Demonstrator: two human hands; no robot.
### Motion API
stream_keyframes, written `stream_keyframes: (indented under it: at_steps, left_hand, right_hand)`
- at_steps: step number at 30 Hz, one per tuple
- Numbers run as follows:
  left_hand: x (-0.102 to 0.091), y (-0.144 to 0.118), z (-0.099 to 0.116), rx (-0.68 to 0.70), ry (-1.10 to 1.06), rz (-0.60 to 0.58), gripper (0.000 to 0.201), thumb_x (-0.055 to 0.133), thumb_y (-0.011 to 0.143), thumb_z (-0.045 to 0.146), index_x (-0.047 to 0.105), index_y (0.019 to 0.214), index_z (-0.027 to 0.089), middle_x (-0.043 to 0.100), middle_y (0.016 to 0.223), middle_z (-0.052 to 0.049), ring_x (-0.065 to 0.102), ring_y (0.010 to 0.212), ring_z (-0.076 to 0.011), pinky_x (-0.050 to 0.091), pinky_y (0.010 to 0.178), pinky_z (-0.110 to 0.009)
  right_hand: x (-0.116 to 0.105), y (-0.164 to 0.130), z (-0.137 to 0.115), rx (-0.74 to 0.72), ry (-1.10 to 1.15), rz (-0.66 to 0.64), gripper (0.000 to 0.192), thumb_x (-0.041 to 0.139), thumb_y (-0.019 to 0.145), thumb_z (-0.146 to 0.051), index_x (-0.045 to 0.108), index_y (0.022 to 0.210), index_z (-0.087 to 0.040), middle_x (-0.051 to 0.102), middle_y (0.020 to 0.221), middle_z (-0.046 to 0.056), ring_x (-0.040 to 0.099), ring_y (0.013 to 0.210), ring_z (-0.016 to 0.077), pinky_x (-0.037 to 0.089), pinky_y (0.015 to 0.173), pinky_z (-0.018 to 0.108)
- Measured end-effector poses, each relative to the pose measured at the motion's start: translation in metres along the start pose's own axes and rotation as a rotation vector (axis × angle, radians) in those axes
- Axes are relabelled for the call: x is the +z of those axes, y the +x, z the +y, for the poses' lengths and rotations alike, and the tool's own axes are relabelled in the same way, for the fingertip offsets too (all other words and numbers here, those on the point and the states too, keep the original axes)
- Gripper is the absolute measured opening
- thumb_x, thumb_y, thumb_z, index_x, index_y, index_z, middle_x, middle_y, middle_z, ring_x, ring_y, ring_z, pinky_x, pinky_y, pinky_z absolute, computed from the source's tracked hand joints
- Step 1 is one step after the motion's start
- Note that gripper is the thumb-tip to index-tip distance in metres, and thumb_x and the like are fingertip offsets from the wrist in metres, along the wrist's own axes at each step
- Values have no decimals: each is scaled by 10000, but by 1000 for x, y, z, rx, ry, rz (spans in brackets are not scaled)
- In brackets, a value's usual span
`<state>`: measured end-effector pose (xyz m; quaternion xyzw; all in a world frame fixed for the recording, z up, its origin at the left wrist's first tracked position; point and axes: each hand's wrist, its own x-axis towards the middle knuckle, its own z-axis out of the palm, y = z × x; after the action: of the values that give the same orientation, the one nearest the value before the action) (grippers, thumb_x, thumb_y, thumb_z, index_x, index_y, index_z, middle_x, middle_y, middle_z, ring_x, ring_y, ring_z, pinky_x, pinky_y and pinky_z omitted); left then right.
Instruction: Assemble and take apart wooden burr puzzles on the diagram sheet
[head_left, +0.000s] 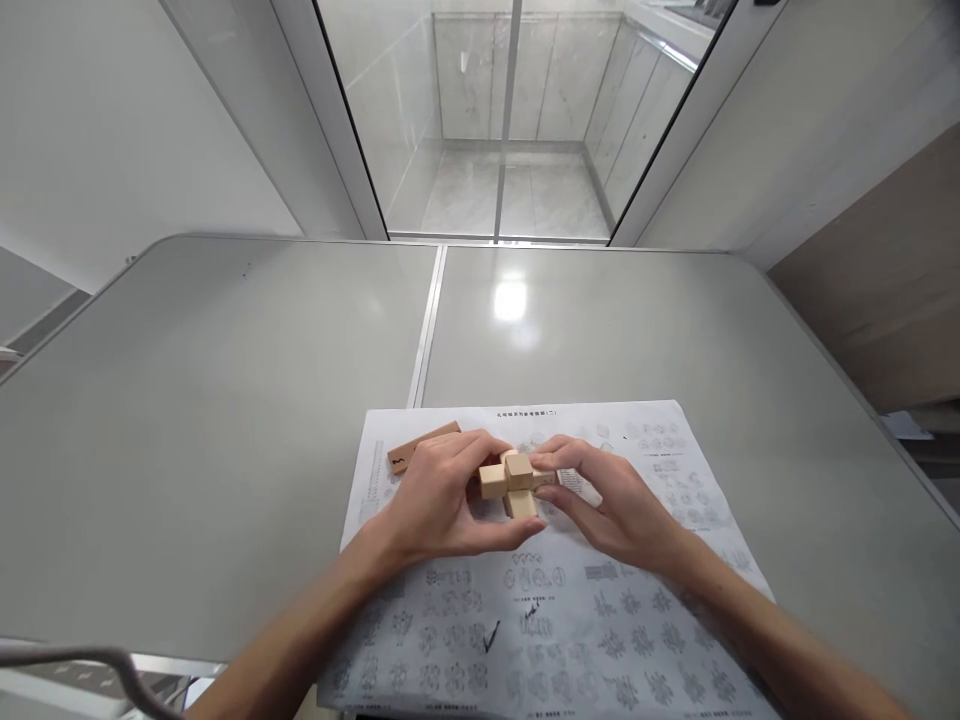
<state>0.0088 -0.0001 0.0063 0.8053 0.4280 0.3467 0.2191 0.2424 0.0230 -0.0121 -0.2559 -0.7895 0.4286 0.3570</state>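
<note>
The puzzle (512, 482) is pale, unvarnished wood, matt and smooth; the loose bar (421, 445) near the sheet's far left corner is darker wood. The sheet (600, 620) is matt printed paper. The desk (225, 420) is grey, smooth, faintly glossy.

Bright, even, cool light. Overhead lamp glare sits as a white patch on the table (510, 300). Soft, faint shadows under both hands, on the sheet (570, 600). Wide-angle bend: table edges and window (510, 120) frames curve outward. Centre sharp; sheet print smeared near the bottom edge.
</note>
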Motion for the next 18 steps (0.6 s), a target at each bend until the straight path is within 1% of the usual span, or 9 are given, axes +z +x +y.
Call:
stream_keyframes:
  at_steps: [2, 4, 8, 10, 14, 18]
  left_hand:
    - [0, 0, 1, -28, -41, -21, 367, 760, 856, 546, 639, 973, 221, 712, 798, 7, 600, 644, -152, 505, 703, -338]
    - [0, 1, 1, -47, -59, -18, 353, 767, 849, 516, 647, 1004, 223, 730, 840, -6, 619, 672, -162, 510, 717, -343]
    - [1, 2, 1, -47, -80, -4, 380, 776, 844, 517, 657, 1052, 222, 748, 875, -19, 646, 700, -175, 522, 726, -352]
    - [1, 2, 0, -49, -89, -5, 386, 774, 849, 524, 658, 1058, 221, 755, 881, -21, 657, 707, -178, 524, 729, -353]
    - [1, 2, -1, -67, -109, -20, 380, 785, 845, 518, 660, 1044, 221, 757, 881, -17, 663, 709, -180, 521, 740, -360]
    - [1, 1, -2, -83, -123, -39, 372, 784, 843, 504, 662, 1051, 220, 762, 908, -21, 679, 747, -191, 518, 754, -367]
  right_hand:
    - [-1, 1, -1, -28, -19, 9, 169, 573, 1081, -187, 572, 1221, -283, 735, 1056, 47, 715, 910, 196, 612, 733, 348]
    - [-2, 2, -2, -52, -50, 38, 205, 586, 1076, -183, 577, 1252, -288, 744, 1052, 46, 730, 918, 203, 629, 737, 359]
    - [-2, 2, -1, -57, -115, 77, 225, 632, 1058, -200, 591, 1264, -282, 748, 987, 29, 722, 799, 189, 637, 693, 362]
    - [-2, 2, -1, -52, -126, 86, 222, 637, 1056, -200, 596, 1260, -279, 751, 976, 28, 718, 770, 184, 637, 679, 361]
    - [-1, 2, -2, -88, -105, 112, 219, 632, 1058, -173, 602, 1244, -285, 762, 1020, 38, 749, 867, 202, 639, 691, 361]
    - [0, 4, -3, -102, -111, 122, 210, 647, 1052, -178, 609, 1231, -280, 768, 999, 36, 759, 884, 209, 634, 668, 351]
